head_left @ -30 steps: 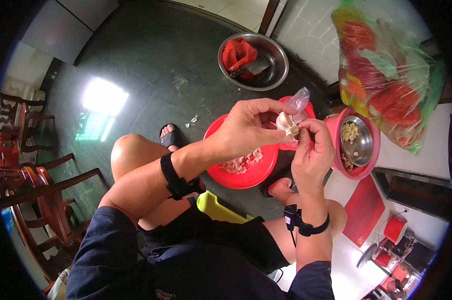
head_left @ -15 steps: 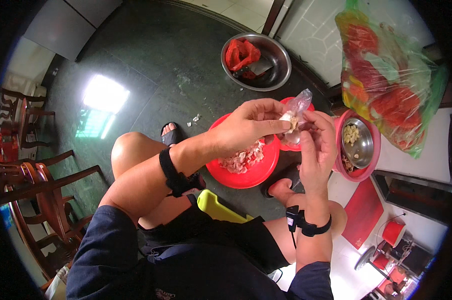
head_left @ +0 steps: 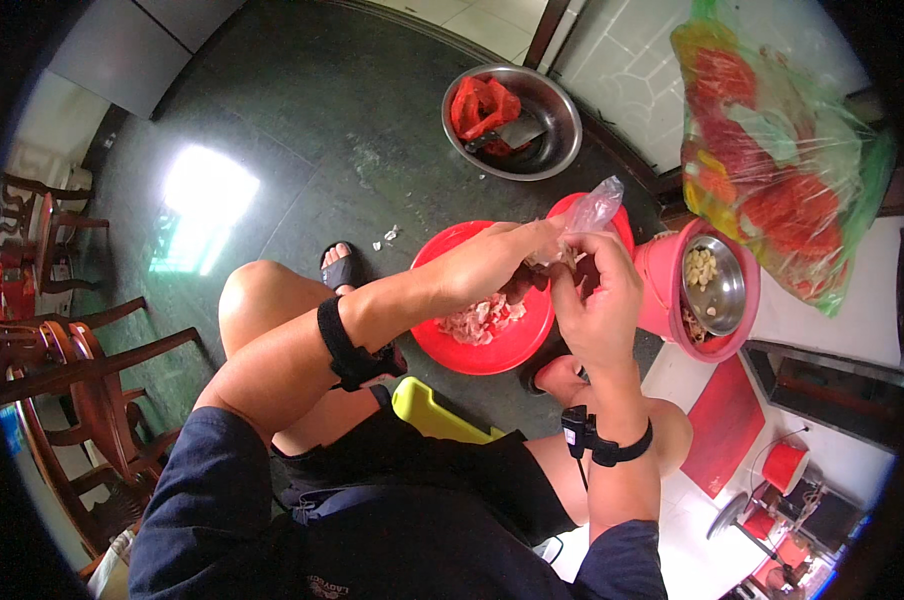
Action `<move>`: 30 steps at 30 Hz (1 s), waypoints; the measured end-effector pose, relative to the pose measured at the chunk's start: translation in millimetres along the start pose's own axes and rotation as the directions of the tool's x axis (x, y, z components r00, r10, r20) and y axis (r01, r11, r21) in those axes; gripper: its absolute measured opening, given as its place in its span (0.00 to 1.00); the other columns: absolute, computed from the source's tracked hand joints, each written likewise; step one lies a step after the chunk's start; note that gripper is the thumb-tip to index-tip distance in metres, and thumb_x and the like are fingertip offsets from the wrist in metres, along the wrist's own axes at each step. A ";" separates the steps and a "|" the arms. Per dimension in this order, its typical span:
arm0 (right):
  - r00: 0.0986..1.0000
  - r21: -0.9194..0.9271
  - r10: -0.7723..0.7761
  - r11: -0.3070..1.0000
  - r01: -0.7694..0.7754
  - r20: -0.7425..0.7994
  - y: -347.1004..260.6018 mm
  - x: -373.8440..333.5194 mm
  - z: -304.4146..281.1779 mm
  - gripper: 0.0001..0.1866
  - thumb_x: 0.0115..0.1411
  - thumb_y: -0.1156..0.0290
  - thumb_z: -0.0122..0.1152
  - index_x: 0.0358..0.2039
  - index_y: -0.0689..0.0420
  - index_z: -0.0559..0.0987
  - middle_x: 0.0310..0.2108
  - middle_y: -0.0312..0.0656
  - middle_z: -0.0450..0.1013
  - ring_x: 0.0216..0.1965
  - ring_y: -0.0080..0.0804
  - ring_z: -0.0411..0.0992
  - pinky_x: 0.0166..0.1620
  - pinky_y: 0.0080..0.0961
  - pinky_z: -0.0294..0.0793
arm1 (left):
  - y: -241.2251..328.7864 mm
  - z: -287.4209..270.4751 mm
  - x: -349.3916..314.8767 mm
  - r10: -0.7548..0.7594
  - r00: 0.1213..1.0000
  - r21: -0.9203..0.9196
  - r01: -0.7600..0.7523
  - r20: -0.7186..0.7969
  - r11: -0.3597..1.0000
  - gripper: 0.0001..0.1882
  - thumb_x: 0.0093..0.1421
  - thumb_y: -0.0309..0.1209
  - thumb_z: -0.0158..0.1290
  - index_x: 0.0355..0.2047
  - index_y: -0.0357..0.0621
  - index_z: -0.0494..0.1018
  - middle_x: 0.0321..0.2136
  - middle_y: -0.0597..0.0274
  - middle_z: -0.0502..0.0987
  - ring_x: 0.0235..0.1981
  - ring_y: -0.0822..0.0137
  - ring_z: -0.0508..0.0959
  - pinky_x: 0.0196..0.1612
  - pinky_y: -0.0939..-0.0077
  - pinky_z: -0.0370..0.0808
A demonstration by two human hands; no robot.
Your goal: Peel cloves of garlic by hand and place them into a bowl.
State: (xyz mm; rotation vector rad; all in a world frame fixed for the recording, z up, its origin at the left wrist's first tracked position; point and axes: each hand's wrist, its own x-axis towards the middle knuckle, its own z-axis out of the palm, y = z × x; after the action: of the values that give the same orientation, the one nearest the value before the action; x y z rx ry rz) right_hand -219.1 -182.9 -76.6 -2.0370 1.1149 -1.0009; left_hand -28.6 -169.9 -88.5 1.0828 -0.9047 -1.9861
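Note:
Above a red basin (head_left: 517, 350) my left hand (head_left: 512, 258) is turned palm down, fingers curled round a whitish-brown garlic bulb (head_left: 552, 256). My right hand (head_left: 597, 300) meets it from the right, thumb and fingertips pinched together at the bulb. Fingers cover most of the bulb. Pinkish-white pieces that look like unpeeled garlic cloves (head_left: 480, 318) lie in the basin. Just beyond my fingers a clear plastic bag (head_left: 597, 205) sticks up, in front of a smaller red container (head_left: 620, 222) largely hidden by my hands.
On my right a steel bowl (head_left: 724, 318) with peeled garlic cloves (head_left: 702, 268) rests in a pink bucket (head_left: 654, 290). Farther off, a steel basin (head_left: 562, 150) holds a cleaver (head_left: 517, 132) and a red bag (head_left: 482, 105). A green plastic bag (head_left: 792, 190) hangs at upper right; wooden chairs (head_left: 92, 400) stand left.
Both hands have drawn closer together and slightly down, the right one shifting left. The garlic bulb, plainly visible earlier, is now mostly covered by fingers.

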 end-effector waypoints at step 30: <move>1.000 -0.002 0.022 1.000 -0.022 -0.013 0.9 -1.7 7.8 0.07 0.68 0.75 0.56 0.42 0.63 0.80 0.28 0.50 0.79 0.29 0.39 0.80 0.34 0.32 0.76 | -16.2 12.8 3.8 0.645 0.756 0.635 -0.555 0.115 0.537 0.14 0.72 0.33 0.46 0.46 0.32 0.69 0.37 0.37 0.75 0.42 0.36 0.76 0.46 0.45 0.72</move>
State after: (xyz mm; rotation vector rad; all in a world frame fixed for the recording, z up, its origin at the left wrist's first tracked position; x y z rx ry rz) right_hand -213.6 -180.6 -82.0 -2.0178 1.1429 -1.0032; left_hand -45.3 -161.5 -98.1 1.0214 -1.6903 -1.0030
